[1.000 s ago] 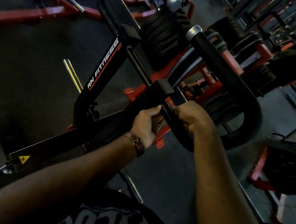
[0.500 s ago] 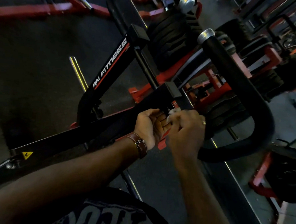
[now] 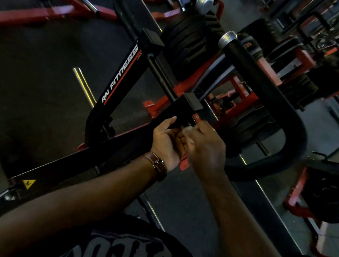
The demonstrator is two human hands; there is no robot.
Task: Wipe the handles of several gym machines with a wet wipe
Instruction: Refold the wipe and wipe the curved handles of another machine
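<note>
Right hand (image 3: 205, 144) has come off the curved handle (image 3: 281, 107) since 1 s ago, now meeting left hand (image 3: 166, 143) in front of the black frame bar (image 3: 112, 144). Both hands pinch a pale wipe (image 3: 187, 131) btwn fingertips. Handle sits clear to the right, open floor (image 3: 39, 70) left.

Dim, underexposed view; the floor (image 3: 39, 70) is near black. Highlights glint on the chrome cap (image 3: 227, 39) and a steel bar (image 3: 83, 87). Top right corner is brighter but blurred. Wide-angle bending shows at the edges.
</note>
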